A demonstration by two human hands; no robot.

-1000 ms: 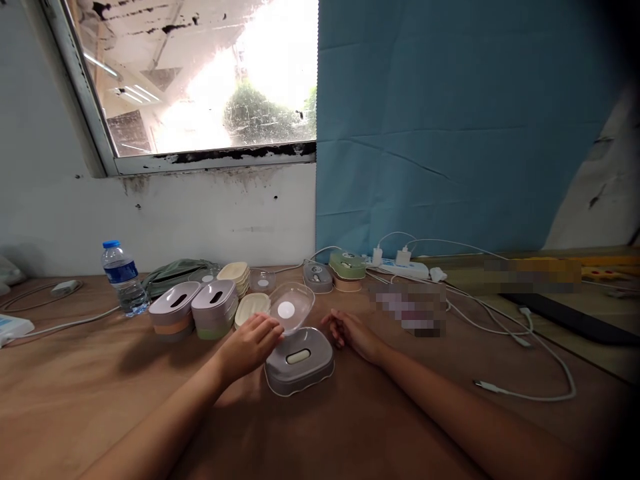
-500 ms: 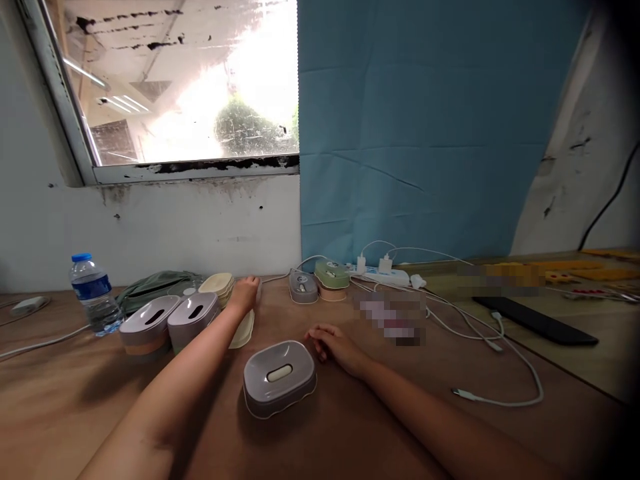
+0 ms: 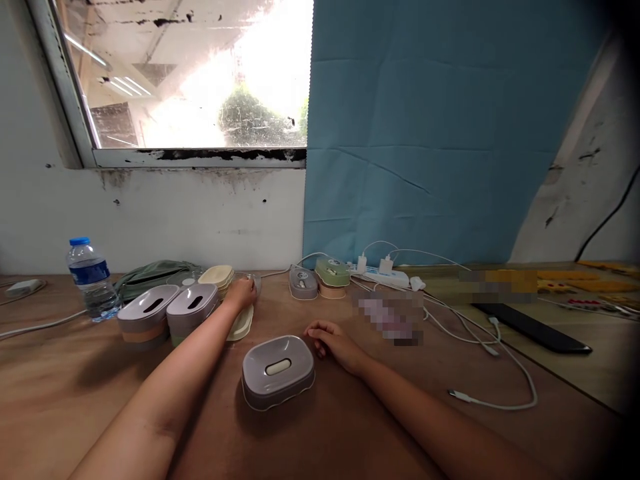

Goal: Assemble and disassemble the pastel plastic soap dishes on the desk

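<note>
My left hand (image 3: 241,293) reaches to the back, its fingers curled down at a clear plastic piece (image 3: 257,283); its fingertips are hidden, so I cannot see what they grip. Beside it stands a stack of cream-coloured pieces (image 3: 216,275), and a flat cream piece (image 3: 242,325) lies under the wrist. My right hand (image 3: 334,344) rests on the table with loosely bent fingers and holds nothing. Just left of it sits a grey-mauve oval box (image 3: 270,377), with a pale bar showing in the slot on its top.
Two slotted boxes (image 3: 150,304) stand at left, near a water bottle (image 3: 93,283) and a green bag (image 3: 155,275). Behind are a grey case (image 3: 303,285), a green-topped case (image 3: 332,275) and a power strip (image 3: 395,277). White cables (image 3: 500,405) and a black slab (image 3: 543,328) lie at right.
The view has shifted slightly. My left hand has come a little lower and nearer at the clear plastic piece. My right hand and the oval box have stayed put.
</note>
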